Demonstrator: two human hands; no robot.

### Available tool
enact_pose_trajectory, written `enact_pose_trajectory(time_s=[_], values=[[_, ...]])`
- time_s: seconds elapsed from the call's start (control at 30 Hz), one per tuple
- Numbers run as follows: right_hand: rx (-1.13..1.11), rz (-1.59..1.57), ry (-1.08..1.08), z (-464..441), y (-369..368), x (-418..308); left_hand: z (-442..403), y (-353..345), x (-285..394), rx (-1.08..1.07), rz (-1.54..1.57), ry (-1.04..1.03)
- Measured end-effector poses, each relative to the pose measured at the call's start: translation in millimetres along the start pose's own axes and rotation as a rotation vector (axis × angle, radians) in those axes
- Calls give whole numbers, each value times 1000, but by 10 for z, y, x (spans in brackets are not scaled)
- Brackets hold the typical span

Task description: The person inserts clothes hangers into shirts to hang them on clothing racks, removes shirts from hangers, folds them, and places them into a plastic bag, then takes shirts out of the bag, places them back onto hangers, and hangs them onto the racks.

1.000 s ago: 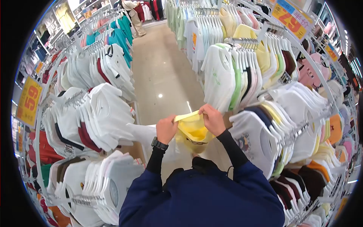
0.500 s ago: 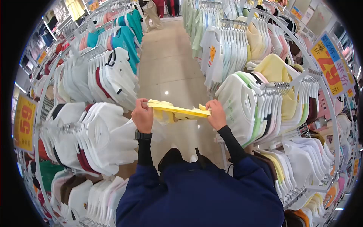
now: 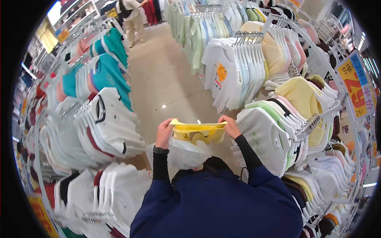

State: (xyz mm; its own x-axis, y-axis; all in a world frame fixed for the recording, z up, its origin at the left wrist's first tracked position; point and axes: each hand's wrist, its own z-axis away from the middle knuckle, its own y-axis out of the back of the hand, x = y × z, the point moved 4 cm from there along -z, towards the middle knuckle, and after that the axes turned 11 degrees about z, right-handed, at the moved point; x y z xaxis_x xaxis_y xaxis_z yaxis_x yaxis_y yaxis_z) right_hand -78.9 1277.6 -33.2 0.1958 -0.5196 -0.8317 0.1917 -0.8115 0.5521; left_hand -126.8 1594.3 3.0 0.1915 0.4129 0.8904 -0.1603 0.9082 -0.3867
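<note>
A yellow garment is stretched out level between my two hands, a folded band along its top edge and a dark print below. My left hand, with a dark watch at the wrist, pinches its left end. At the other end my right hand is closed on the garment's corner. Beneath the yellow cloth hangs something pale and translucent, near my left forearm; whether it is a bag or thin fabric I cannot tell.
Racks of white shirts line the left side, with teal shirts farther on. More white shirts hang close on my right. A price sign stands at far right. Along the tiled aisle, a person stands at the far end.
My view has shifted, so the racks and aisle appear displaced. The yellow garment now hangs more open, showing its print, and the pale translucent thing shows more clearly below it. Both hands keep their hold.
</note>
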Motion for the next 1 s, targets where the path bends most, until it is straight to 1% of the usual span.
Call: enact_pose_trajectory(time_s=[0.1,0.2,0.33,0.37,0.4,0.47,0.5,0.6,0.7,0.8,0.93,1.0], values=[[54,-2,-44,-202,192,-9,-487,-211,223,-195,-198,-76],[59,-9,-182,-354,418,-70,-933,-460,423,-211,-301,-170],[32,68,-197,-538,563,114,-1514,-965,563,-334,-421,-274],[38,192,-157,-605,600,105,-1658,-1095,566,-384,-464,-312],[136,256,-197,-675,664,119,-1793,-1228,566,-433,-507,-352],[328,382,-280,-876,854,-151,-2032,-1496,568,-468,-536,-392],[506,436,-292,-1013,964,-208,-2108,-1607,600,-486,-563,-408],[830,598,-136,-1507,1191,-247,-2352,-1832,673,-482,-622,-409],[870,712,-74,-2013,1309,-350,-2683,-1898,705,-477,-633,-420],[826,643,-193,-2298,1267,-358,-2984,-1967,774,-503,-621,-408],[851,793,-259,-2467,1144,-223,-3314,-2052,821,-593,-632,-382],[879,769,-300,-2518,1094,-210,-3461,-2102,833,-657,-629,-371]])
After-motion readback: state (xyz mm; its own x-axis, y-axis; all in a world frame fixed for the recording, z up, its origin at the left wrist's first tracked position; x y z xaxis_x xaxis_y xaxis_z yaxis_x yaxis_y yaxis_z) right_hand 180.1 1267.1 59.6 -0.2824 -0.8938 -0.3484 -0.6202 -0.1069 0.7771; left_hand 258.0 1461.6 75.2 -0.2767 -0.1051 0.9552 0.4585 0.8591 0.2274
